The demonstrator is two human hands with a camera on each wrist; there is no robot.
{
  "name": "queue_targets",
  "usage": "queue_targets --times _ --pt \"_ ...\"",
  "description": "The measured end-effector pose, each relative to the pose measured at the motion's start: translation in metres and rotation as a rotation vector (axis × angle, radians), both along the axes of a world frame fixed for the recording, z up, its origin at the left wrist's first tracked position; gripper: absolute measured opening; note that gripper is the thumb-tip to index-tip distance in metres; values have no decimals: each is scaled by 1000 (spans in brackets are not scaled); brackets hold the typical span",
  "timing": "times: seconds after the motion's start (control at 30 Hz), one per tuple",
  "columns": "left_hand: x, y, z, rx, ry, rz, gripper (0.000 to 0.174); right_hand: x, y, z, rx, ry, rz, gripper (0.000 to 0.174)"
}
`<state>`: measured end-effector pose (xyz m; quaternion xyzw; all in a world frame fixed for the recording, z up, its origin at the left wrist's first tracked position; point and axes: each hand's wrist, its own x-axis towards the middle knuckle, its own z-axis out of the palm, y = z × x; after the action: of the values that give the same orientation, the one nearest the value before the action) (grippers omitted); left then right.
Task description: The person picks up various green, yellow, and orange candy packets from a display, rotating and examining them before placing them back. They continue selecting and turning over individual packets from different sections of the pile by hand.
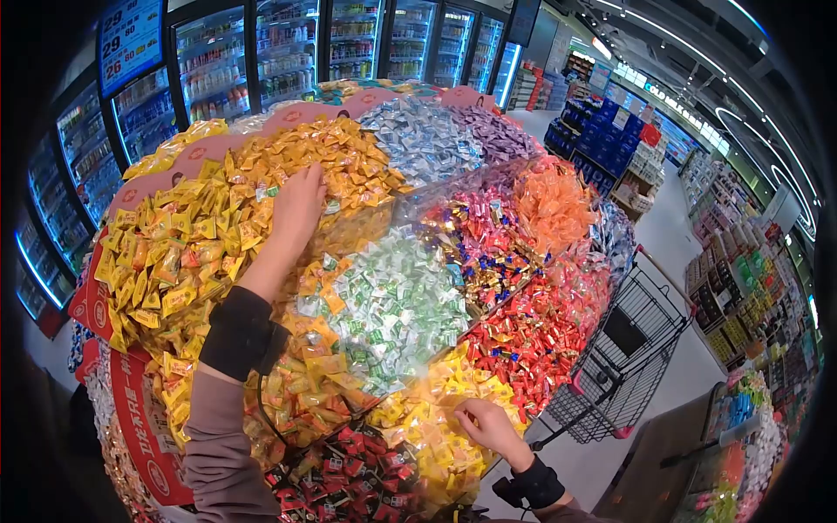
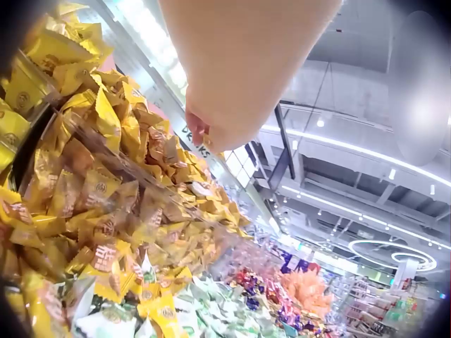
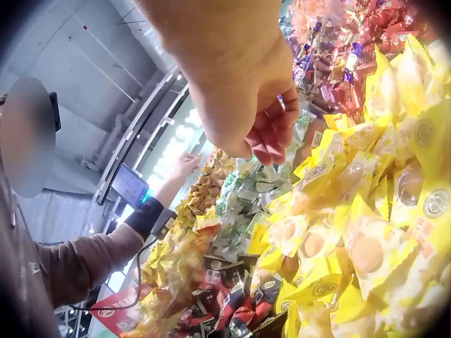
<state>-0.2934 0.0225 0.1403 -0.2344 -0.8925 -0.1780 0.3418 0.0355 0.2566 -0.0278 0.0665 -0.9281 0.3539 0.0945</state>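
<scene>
My left hand (image 1: 299, 205) reaches over the far heap of orange-yellow wrapped candies (image 1: 340, 144), back of the hand up. Its fingers point down toward the wrappers and are mostly hidden; I cannot tell whether they pinch a candy. In the left wrist view, the palm side of the left hand (image 2: 225, 120) appears above the candy heap. Over the near yellow-wrapped candies (image 1: 445, 440) hangs my right hand (image 1: 493, 427), its fingers loosely bent. The right wrist view shows nothing in the right hand (image 3: 246, 105), above clear-and-yellow packets (image 3: 366, 246).
Clear dividers split the round display. Green-and-white candies (image 1: 392, 305) fill the middle, red candies (image 1: 540, 340) the right, dark red-and-black candies (image 1: 349, 475) the front. A shopping cart (image 1: 628, 340) stands right of it. Drinks fridges (image 1: 288, 52) line the back.
</scene>
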Motion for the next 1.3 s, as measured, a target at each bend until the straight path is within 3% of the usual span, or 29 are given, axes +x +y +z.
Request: queue_targets --times 0.23,0.3,0.43,0.7,0.93,1.1,1.3 --pt "-52 15 -13 82 44 61 27 -3 0 6 -52 -72 12 18" --pt "-59 17 -18 -17 100 82 24 -2 1 4 -58 -76 8 17" --pt "-59 21 -20 -168 141 178 19 -2 5 1 -48 -107 8 18" --pt "-43 10 -9 -174 130 183 16 -2 0 5 -75 -39 37 24" --pt "-35 6 -15 -213 164 175 17 3 -3 21 -40 -131 18 24" --pt "-35 4 -15 -126 183 119 14 9 -1 23 -40 -113 -2 24" --pt "-23 -40 24 30 236 124 10 10 1 15 -51 -125 -5 20"
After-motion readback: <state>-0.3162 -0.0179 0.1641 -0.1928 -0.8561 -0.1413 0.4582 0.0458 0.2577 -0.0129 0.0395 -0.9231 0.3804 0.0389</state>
